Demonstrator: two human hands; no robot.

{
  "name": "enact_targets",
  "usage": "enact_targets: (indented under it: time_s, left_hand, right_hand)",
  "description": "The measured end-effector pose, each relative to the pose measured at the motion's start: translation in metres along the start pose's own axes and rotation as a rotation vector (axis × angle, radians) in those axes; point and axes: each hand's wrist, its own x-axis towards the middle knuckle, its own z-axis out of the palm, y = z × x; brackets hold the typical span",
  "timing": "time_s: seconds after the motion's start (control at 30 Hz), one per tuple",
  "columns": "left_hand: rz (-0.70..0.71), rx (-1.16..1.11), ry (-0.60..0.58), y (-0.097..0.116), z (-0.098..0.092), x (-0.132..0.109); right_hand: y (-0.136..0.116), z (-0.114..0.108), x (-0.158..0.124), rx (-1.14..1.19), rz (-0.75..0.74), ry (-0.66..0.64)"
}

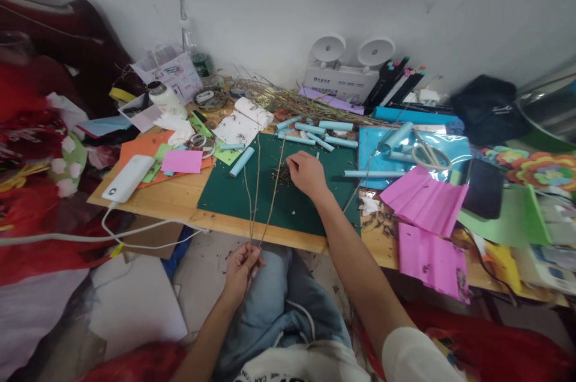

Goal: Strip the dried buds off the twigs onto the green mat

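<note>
My left hand [243,268], closed at the table's front edge above my lap, grips the lower ends of several thin brown twigs [272,202]. They fan upward over the dark green mat [225,193]. Over the middle of that mat is my right hand [306,172], its fingertips pinched together next to a little heap of dark plant scraps [281,176]. What the right fingers hold, if anything, cannot be made out. Rolled light-blue paper tubes [310,129] lie along the mat's back edge, and another blue tube [243,161] lies to the left.
A long bundle of dry twigs [288,97] lies behind the tubes. Pink folded paper [425,199], a dark phone [483,188] and a blue plastic packet [456,151] lie on the right. At left are a white power bank [128,178] with its cable and a white bottle [166,99].
</note>
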Motion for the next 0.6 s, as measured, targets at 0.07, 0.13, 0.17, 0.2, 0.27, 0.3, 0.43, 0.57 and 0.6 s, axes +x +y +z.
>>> enact_targets:
  time_s: [0.07, 0.13, 0.17, 0.2, 0.27, 0.3, 0.43, 0.57, 0.6]
  left_hand:
    - [-0.007, 0.022, -0.007, 0.0025, 0.0014, -0.0009]
    - [-0.015, 0.051, -0.012, 0.0039, 0.0022, -0.0015]
    - [-0.017, 0.065, -0.015, 0.0039, 0.0021, -0.0015]
    - [-0.015, 0.076, -0.019, 0.0034, 0.0017, -0.0013]
    - [-0.007, 0.091, -0.029, 0.0013, 0.0002, -0.0005]
    - [-0.004, 0.097, -0.036, 0.0, -0.0008, 0.0]
    - [0.009, 0.126, -0.071, -0.0042, -0.0048, 0.0005]
    - [0.012, 0.157, -0.074, -0.0036, -0.0055, -0.0018]
    - [0.015, 0.162, -0.074, -0.0026, -0.0049, -0.0025]
  right_hand:
    - [0.0021, 0.0021, 0.0019, 0.08, 0.044, 0.064]
    - [0.0043, 0.0037, 0.0038, 0.193, 0.103, 0.109]
    - [0.0053, 0.0043, 0.0045, 0.252, 0.134, 0.122]
    - [0.0061, 0.0046, 0.0051, 0.305, 0.164, 0.127]
    - [0.0069, 0.005, 0.0056, 0.378, 0.209, 0.128]
    - [0.0069, 0.0051, 0.0056, 0.396, 0.221, 0.133]
    - [0.0064, 0.0062, 0.0049, 0.447, 0.223, 0.162]
    - [0.0059, 0.0077, 0.0038, 0.425, 0.198, 0.167]
    - [0.0055, 0.0078, 0.0034, 0.39, 0.17, 0.177]
